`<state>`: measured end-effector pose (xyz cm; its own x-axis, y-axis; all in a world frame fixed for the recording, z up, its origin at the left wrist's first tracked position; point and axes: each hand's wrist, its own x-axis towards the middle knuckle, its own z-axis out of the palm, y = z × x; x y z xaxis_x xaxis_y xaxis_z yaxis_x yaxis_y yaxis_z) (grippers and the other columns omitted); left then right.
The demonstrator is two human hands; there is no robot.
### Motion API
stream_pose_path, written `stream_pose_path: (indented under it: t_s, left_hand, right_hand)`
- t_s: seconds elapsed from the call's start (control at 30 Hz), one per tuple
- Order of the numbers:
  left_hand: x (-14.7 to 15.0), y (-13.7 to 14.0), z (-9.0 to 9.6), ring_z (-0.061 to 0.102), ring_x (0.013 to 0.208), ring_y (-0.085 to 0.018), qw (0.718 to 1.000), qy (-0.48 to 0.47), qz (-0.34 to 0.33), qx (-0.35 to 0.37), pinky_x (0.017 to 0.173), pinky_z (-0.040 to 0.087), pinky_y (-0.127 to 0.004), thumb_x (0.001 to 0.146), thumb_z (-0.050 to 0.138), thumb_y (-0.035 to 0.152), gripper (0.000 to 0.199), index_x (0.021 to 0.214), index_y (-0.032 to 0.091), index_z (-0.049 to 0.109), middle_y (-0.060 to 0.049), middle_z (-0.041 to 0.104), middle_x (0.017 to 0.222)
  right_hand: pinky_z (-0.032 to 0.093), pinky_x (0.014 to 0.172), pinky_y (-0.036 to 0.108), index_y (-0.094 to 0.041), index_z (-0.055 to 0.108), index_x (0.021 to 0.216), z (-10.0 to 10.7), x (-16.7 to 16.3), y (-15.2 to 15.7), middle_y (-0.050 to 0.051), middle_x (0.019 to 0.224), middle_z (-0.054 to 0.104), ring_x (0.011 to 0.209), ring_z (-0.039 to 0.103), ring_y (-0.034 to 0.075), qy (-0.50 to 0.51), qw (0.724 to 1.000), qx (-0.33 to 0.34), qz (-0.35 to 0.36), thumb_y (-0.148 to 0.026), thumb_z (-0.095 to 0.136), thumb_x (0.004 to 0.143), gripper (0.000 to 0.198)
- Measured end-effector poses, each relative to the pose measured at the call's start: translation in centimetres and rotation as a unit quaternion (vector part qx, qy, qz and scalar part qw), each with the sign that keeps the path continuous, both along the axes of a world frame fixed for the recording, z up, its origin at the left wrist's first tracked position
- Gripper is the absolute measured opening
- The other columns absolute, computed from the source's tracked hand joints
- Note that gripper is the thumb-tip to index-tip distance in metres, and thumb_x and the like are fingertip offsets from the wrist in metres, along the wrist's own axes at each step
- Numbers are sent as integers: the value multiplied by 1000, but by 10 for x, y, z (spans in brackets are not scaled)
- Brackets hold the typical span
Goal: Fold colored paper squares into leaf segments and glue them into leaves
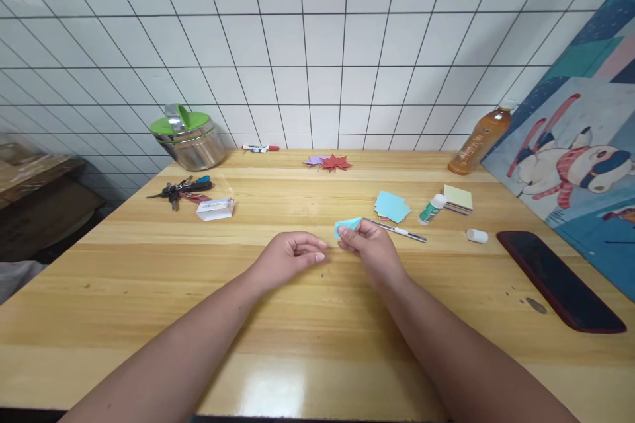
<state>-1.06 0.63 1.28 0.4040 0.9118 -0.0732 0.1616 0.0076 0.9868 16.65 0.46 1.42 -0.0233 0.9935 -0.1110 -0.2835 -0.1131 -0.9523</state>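
Note:
My right hand (pixel 370 246) pinches a small folded piece of light-blue paper (pixel 348 223) between thumb and fingers, over the middle of the table. To its left, my left hand (pixel 296 254) holds nothing; its fingers are curved, with a gap between thumb and fingertips, and they stay apart from the paper. Just beyond the right hand lies a silver pen-like tool (pixel 401 232). Behind that is a loose stack of light-blue paper squares (pixel 391 206). An uncapped glue stick (pixel 432 209) is beside the stack, with its white cap (pixel 477 236) lying apart to the right.
Red and purple paper leaf shapes (pixel 336 162) lie near the tiled wall. A pad of paper squares (pixel 457 199), a drink bottle (pixel 480 142) and a phone (pixel 560 281) are at the right. Keys (pixel 181 190), a small white box (pixel 215 209), a steel pot (pixel 198 145) and a marker (pixel 260 149) are left.

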Motion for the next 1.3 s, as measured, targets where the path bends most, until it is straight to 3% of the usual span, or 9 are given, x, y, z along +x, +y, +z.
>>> stream_pose_path:
  t_s: [0.17,0.4,0.6,0.77,0.9,1.03,1.13,1.3]
  left_hand:
    - [6,-1,0,65,68,-16,999,-37,2,-19,69,50,-28,75,62,38,28,86,13,64,-7,71,73]
    - [14,-6,6,63,67,-15,998,-34,37,44,68,49,-27,73,63,38,23,73,15,63,-3,68,69]
    - [12,-8,8,63,71,-17,993,-22,34,110,70,49,-27,76,60,32,18,73,15,66,-4,68,73]
    - [11,-6,5,62,68,-16,992,5,77,95,67,48,-26,76,59,34,19,73,15,63,-4,66,69]
    - [8,-5,6,61,77,-17,996,1,49,77,71,47,-27,74,60,36,23,85,16,62,-4,66,79]
    - [5,-4,4,60,75,-17,994,25,43,99,69,46,-25,76,58,37,23,83,16,63,-4,65,78]
    - [4,-3,2,57,67,-15,990,60,54,116,63,43,-23,77,56,37,22,74,16,63,-2,64,70]
    - [4,-2,2,55,65,-13,987,78,58,127,60,41,-21,78,55,36,21,74,16,62,0,63,69]
  right_hand:
    - [46,61,27,-17,60,63,3,-4,-3,-3,58,58,54,49,9,-6,1000,5,1,-38,75,57,27]
    - [44,58,25,-16,61,64,-5,-13,-6,-2,58,60,56,53,12,-65,997,47,13,-41,71,63,27]
    - [49,66,28,-17,62,66,-2,-15,-8,-1,62,62,59,58,12,33,998,-8,61,-38,74,60,25]
    - [51,63,28,-17,61,70,1,-11,-7,-2,63,60,58,55,10,14,996,-40,73,-41,74,59,29]
    - [48,55,24,-17,60,63,-1,-6,-5,-2,60,58,54,51,10,-101,993,28,60,-39,70,62,25]
    - [40,50,21,-19,63,60,-2,-5,-6,-2,57,58,54,48,10,-262,955,121,68,-32,64,68,15]
    - [40,52,22,-19,63,64,-2,-6,-8,-1,60,59,55,49,11,-274,950,124,78,-30,63,69,12]
    - [42,54,23,-18,62,68,1,-8,-7,-1,62,59,54,51,11,-217,969,95,71,-31,61,69,13]
